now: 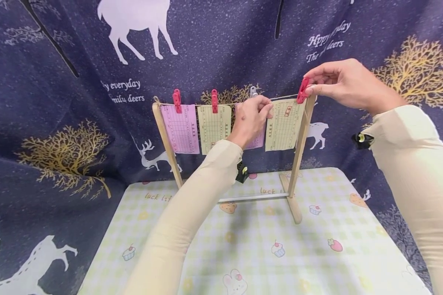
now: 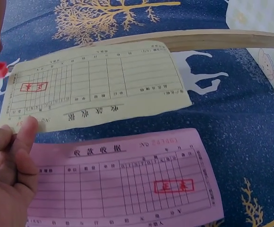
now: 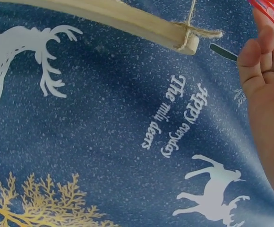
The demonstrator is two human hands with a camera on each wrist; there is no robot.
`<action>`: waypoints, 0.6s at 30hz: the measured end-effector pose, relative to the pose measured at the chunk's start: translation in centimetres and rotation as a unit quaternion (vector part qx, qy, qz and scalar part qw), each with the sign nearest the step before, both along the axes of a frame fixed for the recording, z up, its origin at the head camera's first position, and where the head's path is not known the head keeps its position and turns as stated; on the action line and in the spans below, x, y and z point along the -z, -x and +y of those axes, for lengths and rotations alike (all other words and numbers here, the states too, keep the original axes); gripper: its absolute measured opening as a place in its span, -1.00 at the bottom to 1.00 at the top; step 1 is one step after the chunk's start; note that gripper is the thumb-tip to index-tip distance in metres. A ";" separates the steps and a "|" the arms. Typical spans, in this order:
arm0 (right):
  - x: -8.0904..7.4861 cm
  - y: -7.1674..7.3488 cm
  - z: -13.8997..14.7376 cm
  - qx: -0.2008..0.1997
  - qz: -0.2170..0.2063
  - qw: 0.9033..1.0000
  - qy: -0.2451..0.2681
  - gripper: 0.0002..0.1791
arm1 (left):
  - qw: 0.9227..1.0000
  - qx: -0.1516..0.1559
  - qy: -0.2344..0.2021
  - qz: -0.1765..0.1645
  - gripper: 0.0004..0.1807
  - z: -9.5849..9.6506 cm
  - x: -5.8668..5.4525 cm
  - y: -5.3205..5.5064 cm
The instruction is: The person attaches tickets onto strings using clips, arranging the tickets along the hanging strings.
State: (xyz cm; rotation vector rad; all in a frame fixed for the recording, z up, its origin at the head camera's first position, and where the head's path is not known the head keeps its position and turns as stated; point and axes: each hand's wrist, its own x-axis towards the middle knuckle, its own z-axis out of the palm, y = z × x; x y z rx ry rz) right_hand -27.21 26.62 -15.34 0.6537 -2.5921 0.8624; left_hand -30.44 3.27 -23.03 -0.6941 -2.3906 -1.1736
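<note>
In the head view my right hand [image 1: 345,84] pinches a red clothespin [image 1: 303,91] at the top right corner of a yellow receipt slip [image 1: 285,127], beside the wooden post. My left hand [image 1: 248,119] pinches that slip's other top corner near the string [image 1: 284,97]; the left wrist view shows the fingertips on the corner. Partly hidden behind the left hand, a pink slip [image 2: 123,177] hangs under a grey clothespin [image 1: 253,91]. Further left, red clothespins hold another yellow slip [image 1: 215,127] and a pink slip [image 1: 181,131].
The string runs between two wooden posts of a stand, joined low down by a white bar [image 1: 258,198]. One foot [image 1: 294,211] rests on the checked tablecloth [image 1: 243,237]. Behind hangs a dark blue curtain [image 1: 221,49] with deer and trees.
</note>
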 end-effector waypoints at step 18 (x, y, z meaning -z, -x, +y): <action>0.1 1.7 -1.0 -0.015 0.074 0.997 0.013 -0.78 | 1.000 -0.025 -0.007 -0.009 -0.86 1.6 -0.5 0.3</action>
